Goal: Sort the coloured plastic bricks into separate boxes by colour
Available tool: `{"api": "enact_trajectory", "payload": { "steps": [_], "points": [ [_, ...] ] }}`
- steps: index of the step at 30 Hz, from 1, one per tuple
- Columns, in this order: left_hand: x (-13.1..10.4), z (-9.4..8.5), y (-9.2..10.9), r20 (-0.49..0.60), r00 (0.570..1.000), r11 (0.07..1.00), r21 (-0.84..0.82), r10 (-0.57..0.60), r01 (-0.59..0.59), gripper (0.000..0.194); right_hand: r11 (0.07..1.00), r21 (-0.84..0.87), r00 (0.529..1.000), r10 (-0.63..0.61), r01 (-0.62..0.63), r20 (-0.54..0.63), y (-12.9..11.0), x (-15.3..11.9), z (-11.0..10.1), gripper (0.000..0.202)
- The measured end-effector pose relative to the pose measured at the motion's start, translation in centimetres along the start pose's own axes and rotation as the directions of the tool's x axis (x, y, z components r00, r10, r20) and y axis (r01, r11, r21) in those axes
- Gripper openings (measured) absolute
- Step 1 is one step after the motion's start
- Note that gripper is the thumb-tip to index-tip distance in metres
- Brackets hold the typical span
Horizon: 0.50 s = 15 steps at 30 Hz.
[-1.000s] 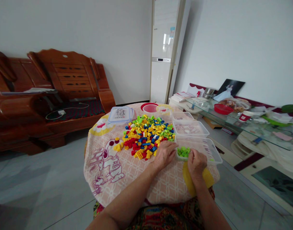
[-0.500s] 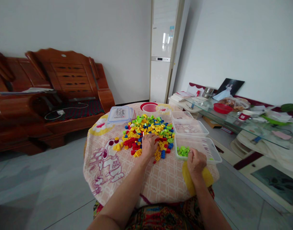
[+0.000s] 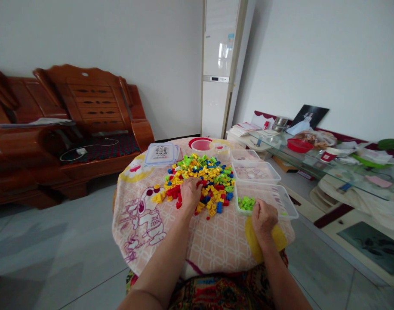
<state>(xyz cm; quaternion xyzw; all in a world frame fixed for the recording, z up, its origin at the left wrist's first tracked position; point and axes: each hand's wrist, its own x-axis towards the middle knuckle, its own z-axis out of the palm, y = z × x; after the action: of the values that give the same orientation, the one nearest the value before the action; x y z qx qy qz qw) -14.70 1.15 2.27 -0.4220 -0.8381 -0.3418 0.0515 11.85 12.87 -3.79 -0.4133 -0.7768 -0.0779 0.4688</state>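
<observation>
A heap of small plastic building bricks (image 3: 213, 174) in yellow, red, blue and green covers the middle of a round table. My left hand (image 3: 191, 192) is at the heap's near left side, back up, fingers bent down among the bricks and mostly hidden. Red bricks show beside its fingertips. A clear plastic box (image 3: 271, 200) stands to the right, with light green bricks (image 3: 246, 203) gathered in its left end. At that box's near rim, my right hand (image 3: 264, 217) is closed, its fingers curled in. What it holds, if anything, is hidden.
Two more clear boxes, a middle one (image 3: 257, 172) and a far one (image 3: 245, 155), stand behind the first. A clear lidded container (image 3: 161, 154) and a pink bowl (image 3: 201, 145) sit at the table's back. A glass shelf (image 3: 332, 161) with clutter runs along the right.
My left hand has shifted slightly left and away from me within the heap, uncovering some yellow bricks to its right. My right hand has stayed at the box rim.
</observation>
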Motion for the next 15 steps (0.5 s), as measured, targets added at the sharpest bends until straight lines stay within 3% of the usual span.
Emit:
{"api": "enact_trajectory", "payload": {
  "steps": [5,8,11,15],
  "points": [
    [-0.3,0.2,0.3,-0.101,0.995,1.000,0.030,0.011,-0.008,0.030,1.000,0.006,1.000,-0.010,0.010,-0.012,0.0,0.0,0.0,0.026],
    [-0.5,0.8,1.1,-0.120,0.988,0.995,0.023,0.096,-0.094,0.028,1.000,0.002,1.000,-0.009,0.009,-0.023,0.0,0.0,0.0,0.026],
    [-0.2,1.6,2.2,-0.075,0.982,0.984,0.039,0.176,-0.173,0.023,1.000,0.005,1.000,-0.004,0.004,-0.004,-0.1,0.1,0.0,0.026],
    [0.8,2.5,3.7,0.066,0.984,0.975,0.134,0.168,-0.176,0.017,1.000,0.008,1.000,0.014,-0.014,0.005,-0.2,0.1,-0.1,0.026]
  ]
}}
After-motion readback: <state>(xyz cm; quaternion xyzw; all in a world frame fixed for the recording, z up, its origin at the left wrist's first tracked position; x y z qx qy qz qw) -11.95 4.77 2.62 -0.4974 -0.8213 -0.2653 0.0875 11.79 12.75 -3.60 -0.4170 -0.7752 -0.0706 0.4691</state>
